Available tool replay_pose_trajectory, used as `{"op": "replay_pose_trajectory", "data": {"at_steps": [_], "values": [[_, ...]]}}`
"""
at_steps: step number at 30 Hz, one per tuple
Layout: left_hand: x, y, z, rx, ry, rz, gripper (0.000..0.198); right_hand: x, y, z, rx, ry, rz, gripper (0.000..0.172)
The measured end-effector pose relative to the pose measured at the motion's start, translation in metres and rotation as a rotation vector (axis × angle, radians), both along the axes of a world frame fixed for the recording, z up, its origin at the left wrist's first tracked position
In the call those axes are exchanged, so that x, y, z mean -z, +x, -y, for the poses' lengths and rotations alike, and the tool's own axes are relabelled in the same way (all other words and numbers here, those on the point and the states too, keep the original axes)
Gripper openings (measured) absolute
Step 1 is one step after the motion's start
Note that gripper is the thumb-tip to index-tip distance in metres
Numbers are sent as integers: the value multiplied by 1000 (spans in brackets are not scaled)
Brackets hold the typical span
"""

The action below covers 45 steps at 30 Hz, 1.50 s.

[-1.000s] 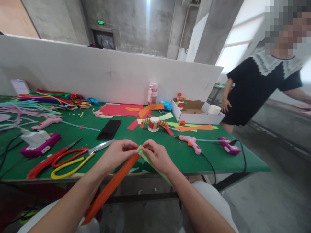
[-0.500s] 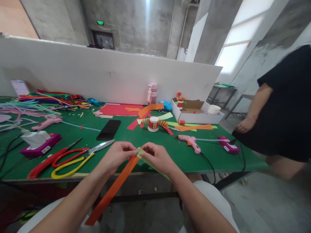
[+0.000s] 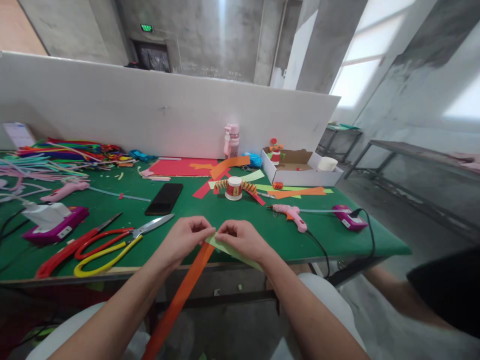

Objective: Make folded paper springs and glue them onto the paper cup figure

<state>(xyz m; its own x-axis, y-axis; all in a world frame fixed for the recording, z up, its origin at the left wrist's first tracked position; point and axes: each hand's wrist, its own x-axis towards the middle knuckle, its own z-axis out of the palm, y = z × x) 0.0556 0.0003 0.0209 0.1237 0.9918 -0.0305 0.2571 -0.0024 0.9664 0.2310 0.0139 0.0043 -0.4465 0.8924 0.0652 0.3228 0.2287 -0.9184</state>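
My left hand (image 3: 183, 239) and my right hand (image 3: 242, 239) meet over the near edge of the green table (image 3: 330, 240). Both pinch the joined ends of two paper strips. A long orange paper strip (image 3: 176, 302) hangs from my left fingers down toward my lap. A light green paper strip (image 3: 234, 254) runs under my right hand toward my right wrist. The fingertips of both hands are pressed together at the spot where the strips cross.
Red and yellow scissors (image 3: 101, 245) lie left of my hands, with a black phone (image 3: 164, 198) behind them. A pink glue gun (image 3: 290, 214) and purple charger (image 3: 347, 218) lie to the right. A small cup with a folded paper chain (image 3: 234, 188), coloured paper and a white box (image 3: 300, 172) sit farther back. Another person's arm (image 3: 397, 300) is low at right.
The person in black has passed from the upper right to the lower right corner of the view. The orange strip hangs steeper. My hands keep their pinch in the same place.
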Motion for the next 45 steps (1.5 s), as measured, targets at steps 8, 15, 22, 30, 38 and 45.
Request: {"op": "replay_pose_trajectory", "data": {"at_steps": [8,15,22,30,38,45], "values": [[6,-3,-2,-28,42,12,45,2,2,-4,-32,-125,-142,15],[0,-6,0,28,-26,27,38,0,1,-1,-54,-173,-166,16],[2,1,-1,-52,-45,119,36,-5,3,-1,-113,-275,-275,26],[2,-5,-1,90,-24,67,37,-2,0,-3,9,-283,-242,31],[-13,-27,-82,399,-113,-416,21,1,9,14,175,143,336,33],[15,1,-98,532,-194,-594,18,30,-2,29,-43,590,571,41]]}}
